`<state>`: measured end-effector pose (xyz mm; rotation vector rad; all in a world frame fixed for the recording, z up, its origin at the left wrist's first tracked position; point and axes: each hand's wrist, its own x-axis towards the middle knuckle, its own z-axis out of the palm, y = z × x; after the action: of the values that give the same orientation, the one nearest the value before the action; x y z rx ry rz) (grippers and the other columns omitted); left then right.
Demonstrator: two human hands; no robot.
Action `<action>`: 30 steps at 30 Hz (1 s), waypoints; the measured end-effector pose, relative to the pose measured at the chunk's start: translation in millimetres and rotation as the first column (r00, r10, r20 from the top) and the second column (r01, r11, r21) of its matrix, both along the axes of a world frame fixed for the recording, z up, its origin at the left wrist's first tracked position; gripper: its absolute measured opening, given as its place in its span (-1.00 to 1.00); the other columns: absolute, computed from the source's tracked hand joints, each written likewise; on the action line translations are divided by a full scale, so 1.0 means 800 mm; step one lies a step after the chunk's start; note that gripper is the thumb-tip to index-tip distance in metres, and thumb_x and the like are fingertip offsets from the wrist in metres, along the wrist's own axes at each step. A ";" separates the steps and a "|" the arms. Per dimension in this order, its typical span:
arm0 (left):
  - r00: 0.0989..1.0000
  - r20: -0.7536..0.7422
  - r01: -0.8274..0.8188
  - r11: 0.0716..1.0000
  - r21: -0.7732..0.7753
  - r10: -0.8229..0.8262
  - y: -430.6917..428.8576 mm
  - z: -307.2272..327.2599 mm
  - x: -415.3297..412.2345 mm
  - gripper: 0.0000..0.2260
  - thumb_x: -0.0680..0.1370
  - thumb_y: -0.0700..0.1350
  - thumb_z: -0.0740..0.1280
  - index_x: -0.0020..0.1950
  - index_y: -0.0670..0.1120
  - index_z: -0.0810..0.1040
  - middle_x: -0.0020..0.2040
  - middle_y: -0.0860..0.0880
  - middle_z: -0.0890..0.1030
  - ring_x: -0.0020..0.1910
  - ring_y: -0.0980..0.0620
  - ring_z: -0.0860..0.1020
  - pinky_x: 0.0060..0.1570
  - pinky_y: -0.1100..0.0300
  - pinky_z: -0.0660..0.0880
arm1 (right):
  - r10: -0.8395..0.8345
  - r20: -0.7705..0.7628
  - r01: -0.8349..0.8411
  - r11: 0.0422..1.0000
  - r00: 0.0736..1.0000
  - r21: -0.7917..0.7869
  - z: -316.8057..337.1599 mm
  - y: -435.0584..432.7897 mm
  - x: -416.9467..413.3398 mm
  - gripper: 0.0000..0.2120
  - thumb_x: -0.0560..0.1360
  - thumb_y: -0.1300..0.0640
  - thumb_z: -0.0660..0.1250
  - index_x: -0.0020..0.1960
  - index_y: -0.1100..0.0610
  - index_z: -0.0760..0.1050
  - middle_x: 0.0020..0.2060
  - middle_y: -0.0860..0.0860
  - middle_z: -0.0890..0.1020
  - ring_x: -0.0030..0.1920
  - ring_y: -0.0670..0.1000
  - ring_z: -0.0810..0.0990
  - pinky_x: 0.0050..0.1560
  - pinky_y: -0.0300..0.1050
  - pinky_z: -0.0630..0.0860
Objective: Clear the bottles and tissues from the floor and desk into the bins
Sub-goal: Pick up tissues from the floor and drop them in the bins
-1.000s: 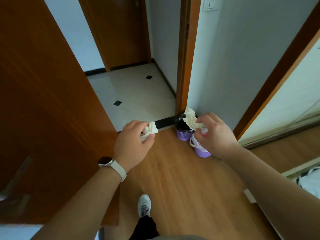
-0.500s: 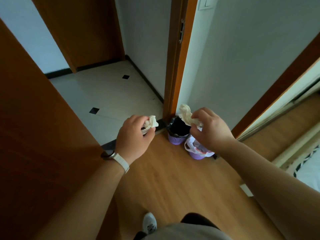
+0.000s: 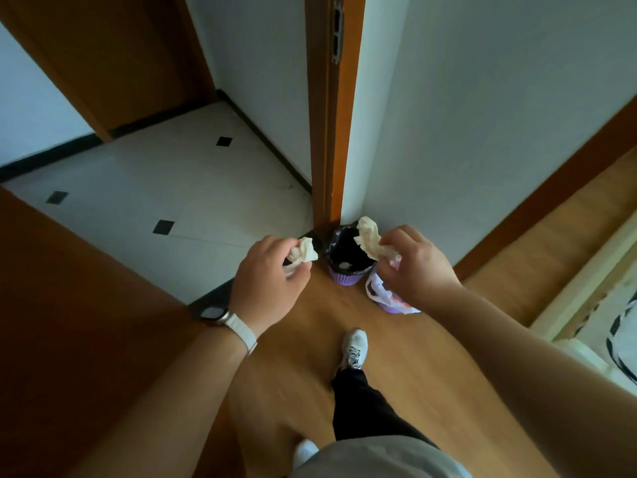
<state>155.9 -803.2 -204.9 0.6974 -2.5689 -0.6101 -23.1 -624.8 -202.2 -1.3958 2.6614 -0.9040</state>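
Observation:
My left hand (image 3: 267, 281) pinches a crumpled white tissue (image 3: 303, 251), held left of the bins. My right hand (image 3: 418, 267) grips a second, larger crumpled tissue (image 3: 368, 238) that hangs over the rim of a small purple bin with a black liner (image 3: 346, 270). White scraps lie inside that bin. A second purple bin with a white plastic bag (image 3: 387, 298) stands right beside it, mostly hidden under my right hand. Both bins sit on the wooden floor in the corner by the door frame.
An open wooden door (image 3: 69, 322) stands close on the left. The door frame (image 3: 332, 132) and white wall rise behind the bins. Tiled hallway floor (image 3: 172, 188) lies beyond the threshold. My foot (image 3: 353, 348) steps on the wood floor. A bed edge (image 3: 586, 294) is at the right.
I have stepped closer, so the bins sit nearer and more below me. My right hand has carried its tissue over the black-lined bin. Both hands still hold their tissues.

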 end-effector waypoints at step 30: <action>0.882 0.395 0.179 0.958 0.224 -0.258 -0.176 -0.199 -0.441 -0.74 0.49 -0.09 0.37 0.17 -0.06 0.55 0.02 0.00 0.55 -0.02 0.00 0.49 -0.15 0.20 0.36 | -0.227 0.289 0.143 0.948 0.930 0.283 -0.201 -0.144 -0.373 -0.76 0.41 0.20 0.38 0.08 0.15 0.57 0.00 0.07 0.57 -0.10 0.13 0.55 -0.20 -0.15 0.33</action>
<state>-197.0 -944.4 -364.1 0.6580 -3.0536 -0.8570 -321.9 -739.8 -363.1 -0.8701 2.5735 -0.6887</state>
